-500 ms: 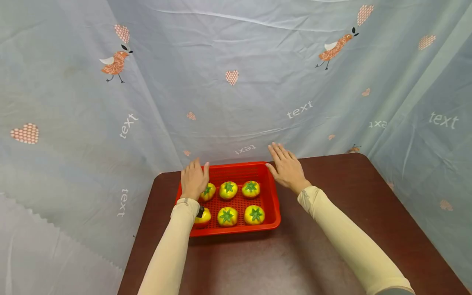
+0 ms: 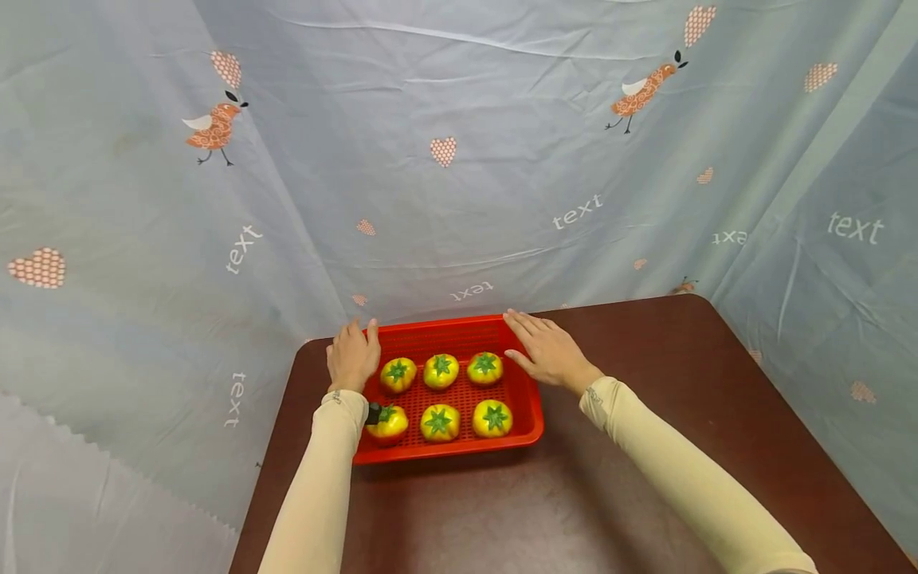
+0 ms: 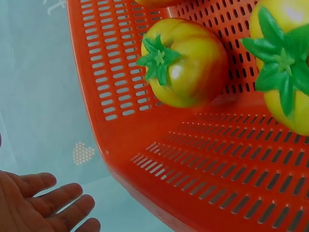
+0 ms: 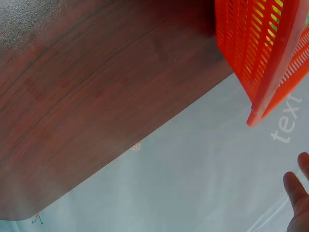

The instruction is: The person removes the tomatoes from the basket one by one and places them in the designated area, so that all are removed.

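A red plastic basket (image 2: 448,454) with slotted walls holds several glossy yellow-and-red, tomato-like fruits (image 2: 441,422), each topped by a green star-shaped leaf. They lie in two rows. My left hand (image 2: 351,357) is at the basket's left side, fingers extended. In the left wrist view that hand (image 3: 46,208) appears beside the rim, apart from it. Over the basket's right far corner is my right hand (image 2: 551,351), its fingers straight and the thumb spread. The right wrist view catches only part of this hand (image 4: 297,195), with a gap to the basket's rim. Both hands hold nothing.
The dark reddish-brown table (image 2: 645,383) extends to the right of the basket and in front of it. A pale blue-grey curtain (image 2: 402,183) with hearts and birds hangs behind the table and along its sides. A small black device (image 2: 373,413) shows at the left wrist.
My left hand has moved left, out from over the basket to its left side. My right hand has come lower and left, to the basket's right far corner. The fruits stay in place.
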